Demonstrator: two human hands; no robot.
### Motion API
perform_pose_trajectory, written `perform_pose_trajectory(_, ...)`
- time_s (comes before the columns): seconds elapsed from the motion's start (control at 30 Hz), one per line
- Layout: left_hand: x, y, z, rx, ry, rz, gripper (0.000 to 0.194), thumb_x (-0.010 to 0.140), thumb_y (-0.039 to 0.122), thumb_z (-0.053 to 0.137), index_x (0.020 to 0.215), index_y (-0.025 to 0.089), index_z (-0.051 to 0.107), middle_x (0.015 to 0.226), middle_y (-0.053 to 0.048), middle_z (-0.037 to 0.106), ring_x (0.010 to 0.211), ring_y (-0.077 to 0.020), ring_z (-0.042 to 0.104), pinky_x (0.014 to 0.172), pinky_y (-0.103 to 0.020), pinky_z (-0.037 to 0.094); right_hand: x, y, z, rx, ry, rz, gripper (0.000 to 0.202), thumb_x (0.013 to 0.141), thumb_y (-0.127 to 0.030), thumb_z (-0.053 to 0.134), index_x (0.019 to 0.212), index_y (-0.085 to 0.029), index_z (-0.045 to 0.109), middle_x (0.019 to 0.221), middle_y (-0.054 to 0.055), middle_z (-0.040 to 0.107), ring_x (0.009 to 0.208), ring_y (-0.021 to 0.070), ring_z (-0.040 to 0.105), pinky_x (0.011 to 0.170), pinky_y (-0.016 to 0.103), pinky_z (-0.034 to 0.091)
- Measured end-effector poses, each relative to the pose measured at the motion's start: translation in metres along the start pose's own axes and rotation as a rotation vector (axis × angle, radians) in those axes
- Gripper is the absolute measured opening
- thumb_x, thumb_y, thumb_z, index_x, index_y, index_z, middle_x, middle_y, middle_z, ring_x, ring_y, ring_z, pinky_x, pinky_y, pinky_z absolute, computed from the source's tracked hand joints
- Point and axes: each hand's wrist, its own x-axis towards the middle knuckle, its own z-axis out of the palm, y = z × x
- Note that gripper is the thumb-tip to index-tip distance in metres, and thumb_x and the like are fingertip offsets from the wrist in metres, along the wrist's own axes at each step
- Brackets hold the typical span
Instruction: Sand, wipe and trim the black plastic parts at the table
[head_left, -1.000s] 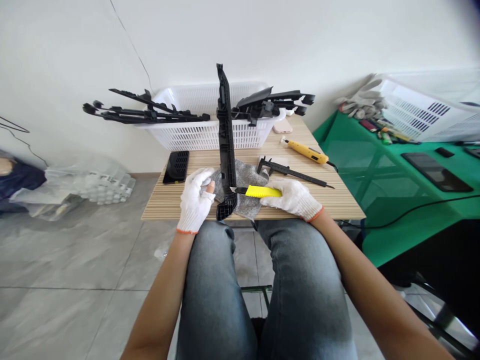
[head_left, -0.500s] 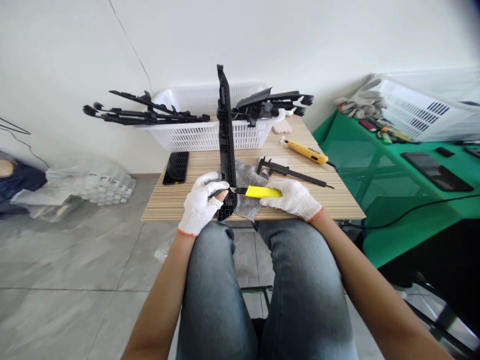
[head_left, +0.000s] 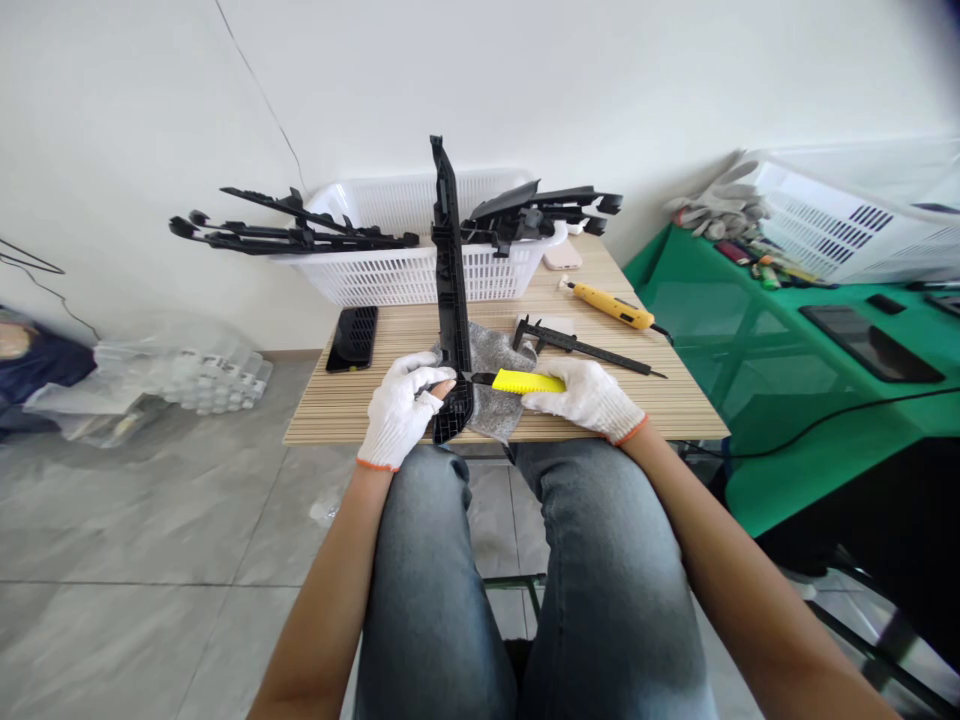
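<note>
My left hand point(head_left: 405, 403), in a white glove with the thumb tip bare, grips the lower part of a long black plastic trim piece point(head_left: 450, 280). The piece points away from me, its ribbed side facing up. In my right hand point(head_left: 589, 397), also gloved, is a yellow utility knife point(head_left: 529, 382). Its blade points left and meets the trim piece close to my left thumb; whether it cuts in cannot be made out. Under the piece and knife lies a grey cloth point(head_left: 491, 410).
Behind stands a white basket point(head_left: 420, 290) with black plastic parts jutting over both sides. A black phone point(head_left: 352, 338), a caliper point(head_left: 592, 348) and a yellow corded tool point(head_left: 611, 305) lie on the wooden table point(head_left: 330, 415). At right, a green-covered table point(head_left: 697, 300) holds gloves and another basket.
Both hands, the knife and the trim piece stay almost in place. The view has shifted very slightly.
</note>
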Motion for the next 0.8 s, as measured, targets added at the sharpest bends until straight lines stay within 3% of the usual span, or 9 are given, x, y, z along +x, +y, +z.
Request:
perform_pose_trajectory(0.33, -0.0004, 0.0017, -0.0009, -0.006, 0.001, -0.041, 0.019, 0.086, 0.041, 0.069, 0.098, 0.031, 0.08, 0.124, -0.002, 0.069, 0.115, -0.0241, 0.066, 0.108, -0.041, 0.047, -0.0021, 0.0036, -0.002, 0.142, -0.02, 0.007, 0.053, 0.083, -0.066, 0.059, 0.084, -0.016, 0.077, 0.067, 0.003, 0.066, 0.062, 0.0161, 0.054, 0.056, 0.028, 0.035)
perform_pose_trajectory(0.63, 0.0004, 0.0071, -0.003, 0.033, -0.007, -0.1, 0.021, 0.085, 0.044, 0.07, 0.098, 0.031, 0.08, 0.121, -0.002, 0.071, 0.109, -0.0254, 0.069, 0.101, -0.04, 0.052, -0.0029, 0.0036, -0.0024, 0.199, -0.04, 0.02, 0.05, 0.083, -0.063, 0.063, 0.099, -0.018, 0.08, 0.08, 0.004, 0.074, 0.07, 0.0189, 0.062, 0.061, 0.028, 0.043)
perform_pose_trajectory(0.8, 0.0007, 0.0043, -0.0022, 0.038, -0.019, -0.075, 0.02, 0.086, 0.041, 0.069, 0.098, 0.029, 0.08, 0.121, -0.003, 0.071, 0.109, -0.0246, 0.069, 0.101, -0.039, 0.052, -0.003, 0.0025, -0.0018, 0.187, -0.025, 0.004, 0.05, 0.081, -0.063, 0.063, 0.095, -0.018, 0.079, 0.079, 0.004, 0.074, 0.07, 0.0194, 0.062, 0.06, 0.028, 0.042)
